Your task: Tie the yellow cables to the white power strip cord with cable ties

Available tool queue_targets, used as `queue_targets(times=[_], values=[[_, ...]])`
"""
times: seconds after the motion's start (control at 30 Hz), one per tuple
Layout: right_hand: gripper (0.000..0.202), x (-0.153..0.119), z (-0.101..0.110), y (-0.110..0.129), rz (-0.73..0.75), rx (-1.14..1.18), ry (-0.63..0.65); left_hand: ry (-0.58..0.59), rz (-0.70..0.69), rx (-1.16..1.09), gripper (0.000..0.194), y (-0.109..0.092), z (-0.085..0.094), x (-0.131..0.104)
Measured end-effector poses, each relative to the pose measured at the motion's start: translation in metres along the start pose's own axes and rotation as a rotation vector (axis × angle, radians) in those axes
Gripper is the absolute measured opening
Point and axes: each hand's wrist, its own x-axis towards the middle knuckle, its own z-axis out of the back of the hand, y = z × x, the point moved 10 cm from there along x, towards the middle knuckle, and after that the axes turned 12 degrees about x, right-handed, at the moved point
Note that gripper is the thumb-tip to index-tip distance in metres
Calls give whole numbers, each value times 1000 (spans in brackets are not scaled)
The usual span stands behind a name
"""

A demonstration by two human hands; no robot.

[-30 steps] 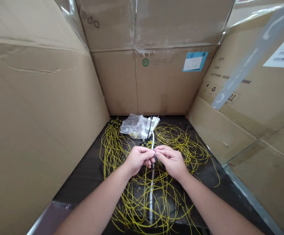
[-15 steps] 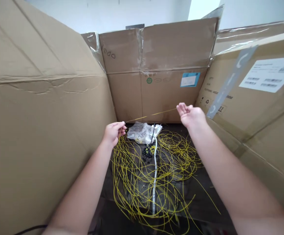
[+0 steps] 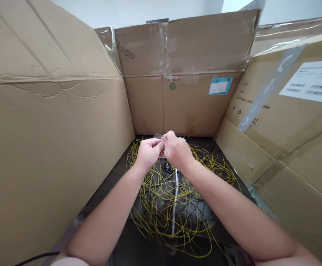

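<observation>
My left hand point(image 3: 150, 153) and my right hand point(image 3: 176, 150) meet over the middle of the dark tabletop, fingertips pinched together and touching. Half a second ago a thin yellow wire ran taut between them; now the fingers hide the bit they pinch. Below and around both hands lies a loose tangle of yellow wires point(image 3: 156, 188), spread in wide loops. A small heap of black and yellow pieces point(image 3: 167, 168) shows just under my right hand. Behind the hands, a clear plastic bag is mostly covered.
Tall cardboard walls stand on the left point(image 3: 52, 147), at the back point(image 3: 191, 107) and on the right point(image 3: 294, 136). A white cable point(image 3: 174, 201) runs toward me across the dark tabletop point(image 3: 109, 192). Small yellow-black bits point(image 3: 138, 140) lie at the back left corner.
My hands were far apart with the yellow wire stretched between them. My right hand has come left and down, my left hand right, and they now meet. The view has shifted slightly.
</observation>
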Motion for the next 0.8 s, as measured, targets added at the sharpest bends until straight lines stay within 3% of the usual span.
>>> queue_targets(times=[0.1, 0.2, 0.33, 0.47, 0.63, 0.8], values=[[20, 1, 8, -10, 16, -209, 29, 2, 42, -6, 19, 5, 3, -3], [23, 9, 31, -29, 58, -291, -17, -47, 98, -33, 17, 16, 15, -5], [22, 18, 78, -79, -53, -369, -219, -76, 167, -104, 18, 34, 28, -7], [20, 13, 103, -133, -196, -419, -296, -92, 243, -151, 18, 53, 40, -13], [21, -16, 101, -181, -402, -506, -230, -62, 312, -200, 18, 70, 48, -26], [28, -50, 83, -204, -573, -585, -87, -36, 325, -276, 15, 79, 50, -39]])
